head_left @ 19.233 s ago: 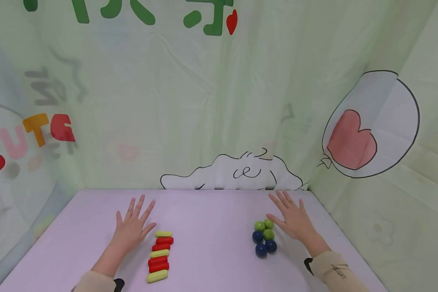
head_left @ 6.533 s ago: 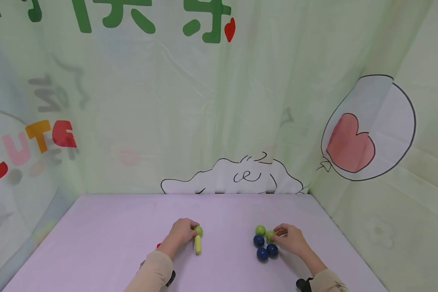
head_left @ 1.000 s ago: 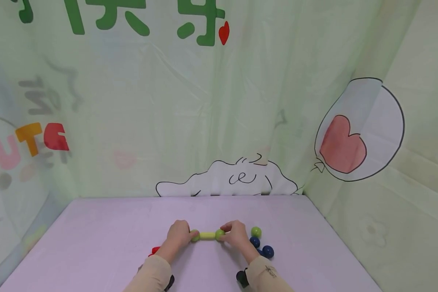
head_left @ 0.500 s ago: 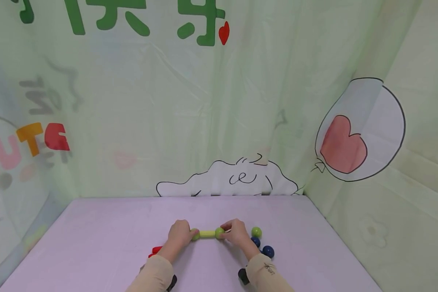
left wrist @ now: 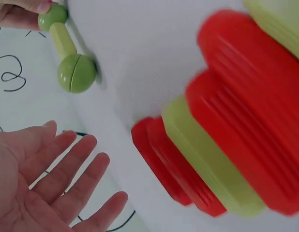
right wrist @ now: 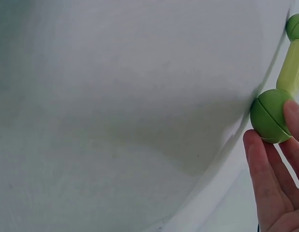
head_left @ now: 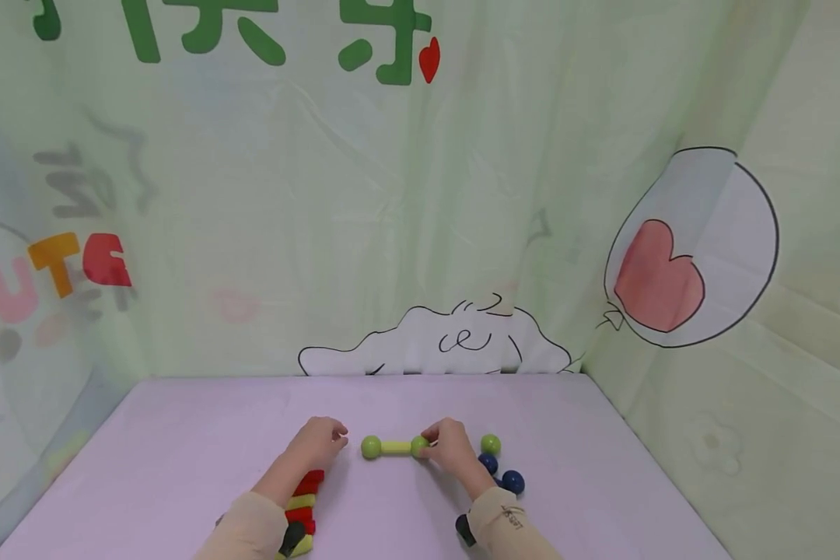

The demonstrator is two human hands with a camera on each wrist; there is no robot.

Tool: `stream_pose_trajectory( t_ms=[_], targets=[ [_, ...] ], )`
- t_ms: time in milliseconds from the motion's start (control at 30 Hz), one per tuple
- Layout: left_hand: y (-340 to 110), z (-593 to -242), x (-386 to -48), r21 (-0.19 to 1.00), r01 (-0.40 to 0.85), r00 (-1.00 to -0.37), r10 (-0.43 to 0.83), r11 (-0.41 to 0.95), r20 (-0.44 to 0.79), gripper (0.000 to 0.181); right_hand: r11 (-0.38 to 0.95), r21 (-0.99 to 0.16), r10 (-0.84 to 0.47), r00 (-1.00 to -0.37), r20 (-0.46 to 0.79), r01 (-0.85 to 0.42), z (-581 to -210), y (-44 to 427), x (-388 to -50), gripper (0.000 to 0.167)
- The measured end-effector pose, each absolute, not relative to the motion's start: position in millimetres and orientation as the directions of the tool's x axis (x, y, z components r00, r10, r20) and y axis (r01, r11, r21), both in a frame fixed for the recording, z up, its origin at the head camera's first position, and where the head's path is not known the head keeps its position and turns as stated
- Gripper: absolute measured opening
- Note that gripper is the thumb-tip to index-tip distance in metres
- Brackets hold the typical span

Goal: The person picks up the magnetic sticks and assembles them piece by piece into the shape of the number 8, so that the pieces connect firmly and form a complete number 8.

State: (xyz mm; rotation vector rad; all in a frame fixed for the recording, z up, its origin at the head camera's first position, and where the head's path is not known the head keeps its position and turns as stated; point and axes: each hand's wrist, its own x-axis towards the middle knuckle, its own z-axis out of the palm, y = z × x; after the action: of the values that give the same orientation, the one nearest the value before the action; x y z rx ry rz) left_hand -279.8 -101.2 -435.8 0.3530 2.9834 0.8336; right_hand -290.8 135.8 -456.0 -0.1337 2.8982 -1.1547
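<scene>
A yellow rod (head_left: 395, 448) lies on the table between two green balls, one joined to each end. My right hand (head_left: 453, 449) pinches the right green ball (right wrist: 270, 116) between thumb and fingers. The left green ball (head_left: 371, 447) stands free of any hand. To its left is my left hand (head_left: 317, 443), holding nothing; in the left wrist view its fingers (left wrist: 77, 159) are spread and relaxed. Below that hand lies a row of red rods (left wrist: 246, 106) and yellow rods (left wrist: 207, 159), partly hidden by the left forearm in the head view.
Right of my right hand rest a loose green ball (head_left: 491, 444) and dark blue balls (head_left: 513, 481), partly hidden by the wrist. The lilac table (head_left: 217, 435) ends at a printed curtain (head_left: 287, 233) behind.
Over the last half second my left hand has let go of the left green ball and moved left, uncovering it. My right hand stays at the right ball.
</scene>
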Motion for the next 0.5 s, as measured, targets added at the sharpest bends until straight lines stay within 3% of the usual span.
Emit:
stream_pose_trajectory(
  t_ms=[500],
  targets=[
    [-142,-442,-254,0.54,0.106,-0.978,0.186,0.835,-0.096,0.018,0.732,-0.677,-0.082,-0.996,0.026,-0.078,-455,135,-287,0.024]
  ],
)
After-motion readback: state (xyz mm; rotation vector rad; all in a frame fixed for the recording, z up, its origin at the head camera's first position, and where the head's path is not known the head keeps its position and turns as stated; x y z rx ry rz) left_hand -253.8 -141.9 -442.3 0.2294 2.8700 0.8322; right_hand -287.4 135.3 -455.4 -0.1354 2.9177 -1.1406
